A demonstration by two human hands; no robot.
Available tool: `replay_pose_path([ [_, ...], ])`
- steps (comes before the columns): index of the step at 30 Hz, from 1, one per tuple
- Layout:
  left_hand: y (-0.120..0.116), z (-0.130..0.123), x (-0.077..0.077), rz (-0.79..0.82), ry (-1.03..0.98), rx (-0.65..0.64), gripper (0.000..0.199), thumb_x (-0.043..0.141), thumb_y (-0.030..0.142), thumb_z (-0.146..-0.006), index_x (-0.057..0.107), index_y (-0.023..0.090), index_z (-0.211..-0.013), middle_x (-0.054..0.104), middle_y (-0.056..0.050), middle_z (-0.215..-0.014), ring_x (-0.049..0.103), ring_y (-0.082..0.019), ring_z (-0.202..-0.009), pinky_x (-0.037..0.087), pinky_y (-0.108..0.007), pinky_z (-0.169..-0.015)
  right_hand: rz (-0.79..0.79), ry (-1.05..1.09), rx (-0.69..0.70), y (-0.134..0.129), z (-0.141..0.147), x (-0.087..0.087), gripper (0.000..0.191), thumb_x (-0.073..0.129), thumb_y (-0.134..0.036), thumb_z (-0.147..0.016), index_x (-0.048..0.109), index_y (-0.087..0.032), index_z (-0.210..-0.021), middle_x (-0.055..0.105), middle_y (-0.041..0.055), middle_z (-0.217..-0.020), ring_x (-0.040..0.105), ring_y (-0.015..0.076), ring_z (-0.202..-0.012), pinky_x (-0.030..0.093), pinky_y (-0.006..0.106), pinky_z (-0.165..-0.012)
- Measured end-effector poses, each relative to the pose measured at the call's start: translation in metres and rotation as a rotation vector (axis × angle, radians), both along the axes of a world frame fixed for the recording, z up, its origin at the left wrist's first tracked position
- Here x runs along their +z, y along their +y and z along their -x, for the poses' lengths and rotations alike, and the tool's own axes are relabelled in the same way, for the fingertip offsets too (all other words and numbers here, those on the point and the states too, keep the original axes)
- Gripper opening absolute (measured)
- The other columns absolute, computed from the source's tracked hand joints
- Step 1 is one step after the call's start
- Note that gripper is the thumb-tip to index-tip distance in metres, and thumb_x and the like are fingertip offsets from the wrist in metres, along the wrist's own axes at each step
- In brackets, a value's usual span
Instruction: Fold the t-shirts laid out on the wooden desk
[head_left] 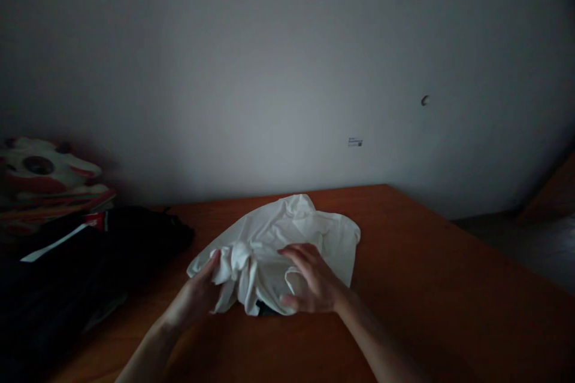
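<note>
A crumpled white cloth garment (274, 233) lies spread on the wooden table, bunched up along its near edge. My left hand (204, 287) grips a gathered fold at the garment's near left side, thumb on top. Over its near right part is my right hand (312, 281), thumb and fingers apart, with a loop of the fabric showing between them. A small dark patch (267, 309) shows under the near edge of the garment; I cannot make out what it is.
Dark clothing (90, 257) with a white strip and a red label is heaped on the left. Behind it a white and red cow-like toy (49, 170) sits on a stack. The brown table (404, 275) meets a grey wall (269, 72) with a small sticker (354, 142).
</note>
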State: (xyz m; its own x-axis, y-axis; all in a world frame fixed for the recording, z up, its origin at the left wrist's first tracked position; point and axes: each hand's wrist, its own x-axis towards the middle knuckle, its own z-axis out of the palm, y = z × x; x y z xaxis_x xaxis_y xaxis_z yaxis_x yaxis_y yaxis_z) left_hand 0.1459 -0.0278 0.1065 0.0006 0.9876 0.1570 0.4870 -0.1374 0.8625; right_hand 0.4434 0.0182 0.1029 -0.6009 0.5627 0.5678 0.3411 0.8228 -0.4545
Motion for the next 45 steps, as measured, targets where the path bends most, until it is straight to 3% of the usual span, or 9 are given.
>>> replay_pose_path([
  [3,-0.003,-0.011,-0.001,0.034,-0.068,-0.092,0.078,0.027,0.079,-0.088,0.069,0.023,-0.122,0.077,-0.013,-0.105,0.071,-0.030,-0.103,0.059,-0.048,-0.090,0.032,-0.126,0.025,-0.009,0.024,-0.013,0.080,0.082,-0.059,-0.066,0.059,-0.020,-0.132,0.068,0.0119,-0.121,0.062,0.0320,-0.111,0.045,0.045,-0.102],
  [8,-0.007,-0.015,-0.005,-0.048,0.142,-0.156,0.075,0.079,0.058,-0.067,0.060,0.024,-0.131,0.070,-0.011,-0.127,0.065,-0.033,-0.118,0.053,-0.046,-0.102,0.163,-0.065,-0.120,-0.008,0.037,-0.025,0.010,0.062,-0.029,-0.093,0.070,-0.024,-0.096,0.075,0.0038,-0.091,0.070,0.0219,-0.087,0.050,0.031,-0.081],
  [14,-0.001,-0.014,-0.004,-0.162,0.393,-0.059,0.030,0.062,0.048,-0.086,0.073,0.020,-0.089,0.076,-0.005,-0.083,0.070,-0.020,-0.070,0.056,-0.027,-0.065,0.281,0.338,-0.302,0.008,0.020,-0.017,0.030,0.044,-0.041,-0.101,0.065,-0.021,-0.094,0.072,0.0047,-0.081,0.067,0.0191,-0.073,0.049,0.026,-0.068],
  [20,0.002,0.009,0.003,-0.464,0.223,0.241,0.036,0.063,0.053,-0.086,0.077,0.024,-0.102,0.079,-0.006,-0.099,0.071,-0.021,-0.084,0.056,-0.028,-0.072,0.331,0.617,-0.488,0.018,0.012,-0.012,0.039,0.046,-0.053,-0.098,0.065,-0.019,-0.098,0.072,0.0052,-0.083,0.066,0.0202,-0.077,0.049,0.026,-0.071],
  [23,-0.001,0.009,0.008,-0.411,0.109,0.386,0.041,0.063,0.056,-0.085,0.076,0.024,-0.105,0.079,-0.005,-0.101,0.072,-0.021,-0.086,0.057,-0.029,-0.076,0.370,0.672,-0.422,0.017,0.013,-0.010,0.040,0.048,-0.054,-0.098,0.066,-0.018,-0.098,0.069,0.0041,-0.082,0.063,0.0189,-0.077,0.048,0.026,-0.071],
  [28,-0.003,-0.001,0.019,-0.252,-0.069,0.335,0.050,0.053,0.062,-0.088,0.068,0.021,-0.111,0.077,-0.007,-0.097,0.072,-0.024,-0.084,0.059,-0.031,-0.069,0.486,0.728,-0.338,0.015,0.017,-0.006,0.045,0.051,-0.061,-0.095,0.066,-0.018,-0.090,0.061,0.0003,-0.073,0.055,0.0160,-0.068,0.044,0.024,-0.063],
  [34,-0.008,-0.019,0.012,-0.424,0.627,0.144,0.045,0.067,0.065,-0.076,0.074,0.026,-0.098,0.070,-0.011,-0.109,0.065,-0.033,-0.101,0.052,-0.052,-0.091,0.700,0.645,-0.147,0.010,0.020,-0.008,0.048,0.059,-0.066,-0.088,0.065,-0.018,-0.088,0.059,-0.0013,-0.071,0.053,0.0137,-0.065,0.039,0.023,-0.058],
  [38,-0.007,-0.038,-0.001,-0.225,0.735,0.124,0.037,0.065,0.050,-0.083,0.070,0.022,-0.108,0.070,-0.010,-0.107,0.066,-0.031,-0.100,0.053,-0.048,-0.091,0.824,0.400,0.098,-0.005,0.024,-0.010,0.041,0.061,-0.058,-0.090,0.069,-0.018,-0.098,0.066,-0.0002,-0.079,0.059,0.0135,-0.069,0.042,0.023,-0.060],
  [45,0.002,-0.015,-0.013,-0.303,0.723,0.117,0.026,0.053,0.024,-0.086,0.070,0.024,-0.106,0.072,-0.007,-0.103,0.069,-0.026,-0.097,0.056,-0.038,-0.081,0.395,-0.032,0.013,-0.011,0.026,-0.018,0.064,0.088,-0.031,-0.067,0.064,-0.024,-0.126,0.075,0.0046,-0.107,0.069,0.0235,-0.100,0.049,0.036,-0.094],
])
